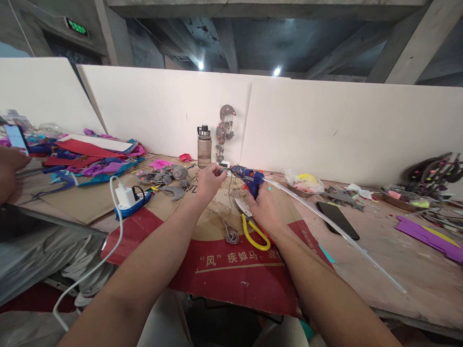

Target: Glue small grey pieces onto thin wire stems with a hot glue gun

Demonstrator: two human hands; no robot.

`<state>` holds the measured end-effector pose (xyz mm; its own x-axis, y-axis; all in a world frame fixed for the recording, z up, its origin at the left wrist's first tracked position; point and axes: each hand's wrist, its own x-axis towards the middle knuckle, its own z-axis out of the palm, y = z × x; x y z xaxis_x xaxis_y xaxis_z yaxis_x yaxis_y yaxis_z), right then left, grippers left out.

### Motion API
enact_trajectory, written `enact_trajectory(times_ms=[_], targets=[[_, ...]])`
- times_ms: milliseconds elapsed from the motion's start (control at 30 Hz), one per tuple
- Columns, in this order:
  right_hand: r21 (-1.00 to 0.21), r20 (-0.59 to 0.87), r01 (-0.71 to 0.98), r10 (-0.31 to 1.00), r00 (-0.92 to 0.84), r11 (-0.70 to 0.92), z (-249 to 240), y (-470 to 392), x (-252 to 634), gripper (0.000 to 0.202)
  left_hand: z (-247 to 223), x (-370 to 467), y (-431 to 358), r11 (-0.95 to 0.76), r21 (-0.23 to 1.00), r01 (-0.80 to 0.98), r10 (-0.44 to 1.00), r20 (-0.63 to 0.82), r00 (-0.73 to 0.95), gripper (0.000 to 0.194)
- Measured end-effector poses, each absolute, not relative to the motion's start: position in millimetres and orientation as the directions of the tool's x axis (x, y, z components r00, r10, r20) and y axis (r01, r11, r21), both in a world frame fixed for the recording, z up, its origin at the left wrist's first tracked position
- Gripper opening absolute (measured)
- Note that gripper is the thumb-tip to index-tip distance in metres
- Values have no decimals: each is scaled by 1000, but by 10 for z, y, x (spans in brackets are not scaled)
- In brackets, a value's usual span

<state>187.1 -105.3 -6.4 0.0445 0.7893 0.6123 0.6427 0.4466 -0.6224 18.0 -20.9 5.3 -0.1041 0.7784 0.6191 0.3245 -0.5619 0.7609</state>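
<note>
My right hand [263, 205] is wrapped round the grip of a blue hot glue gun [251, 177], its nozzle pointing left. A long clear glue stick [336, 226] trails from the gun's back end toward the lower right. My left hand [211, 180] pinches something small and dark, too small to name, right by the nozzle. Grey cord [231, 234] runs down from near my fingers to a loose bundle on the cardboard [202, 226]. Yellow-handled scissors [253, 229] lie just below my right hand.
A water bottle [204, 147] and a hanging grey moon ornament [227, 130] stand by the white partition [162, 106]. Left are a blue power strip [132, 206], grey felt pieces [162, 176] and a fabric pile [97, 154]. A phone [336, 219] lies right. Another person's hand [12, 161] shows far left.
</note>
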Motion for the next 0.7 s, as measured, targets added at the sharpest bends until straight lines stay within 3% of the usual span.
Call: enact_trajectory(times_ms=[300,567,700], targets=[[-592,613,683,789,38,428,-74,-1049,1859,28,41,188,-205,-568,753,332,768,630,-113,13],[-495,644,751,765,-20,437,-104,-1014,1885,33,39,190,-216,-567,764,308,778,620,-106,13],[-532,647,729,762,21,431,-69,-1031,1899,35,58,189,-229,-538,792,290,794,591,-140,13]])
